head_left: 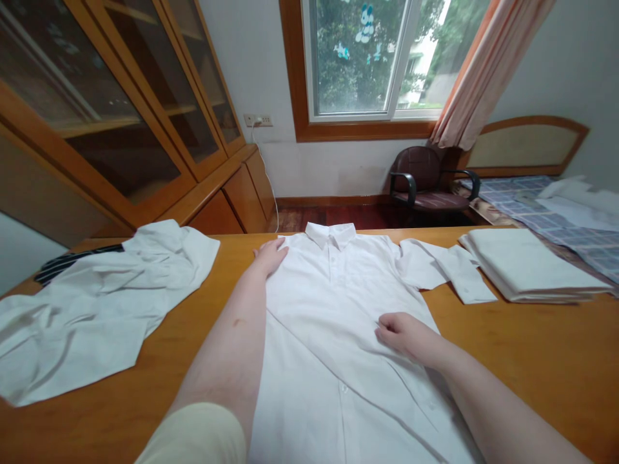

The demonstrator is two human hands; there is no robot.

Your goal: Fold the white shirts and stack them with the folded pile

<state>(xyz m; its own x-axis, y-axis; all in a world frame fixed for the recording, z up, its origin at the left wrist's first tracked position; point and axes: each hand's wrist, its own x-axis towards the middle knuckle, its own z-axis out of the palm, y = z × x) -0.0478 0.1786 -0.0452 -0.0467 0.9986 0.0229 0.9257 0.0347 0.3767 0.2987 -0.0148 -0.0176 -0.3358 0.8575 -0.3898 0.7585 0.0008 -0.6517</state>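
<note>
White cotton shirt [338, 335] lies face up and buttoned on wooden table [532, 348], collar [333, 233] at the far edge, hem toward the person; one view only, from the head camera.

Left hand [269, 256]: stretched far forward, palm down, fingers wide and flat; it rests on the shirt's shoulder just beside the collar, fingertips on cloth, heel of the hand over bare wood.

Right hand [401, 332]: nearer the body, lying on the shirt's front, to the outer side of the button line; fingers curled in, narrow; whether they pinch any cloth cannot be told.

Beyond the right hand, the short sleeve [449, 267] is spread out flat on the table; further out on that side, well apart from the hand, sits a folded stack of white cloth [527, 267].

Outward from the left hand, near but not touching it: a rumpled heap of white garments [97, 303]; a dark striped piece [68, 263] shows at its far edge.

Past both hands, off the table: dark armchair [425, 180], window [372, 58] with pink curtain [483, 71], glass-fronted wooden cabinet [120, 109] on the left-hand side.
</note>
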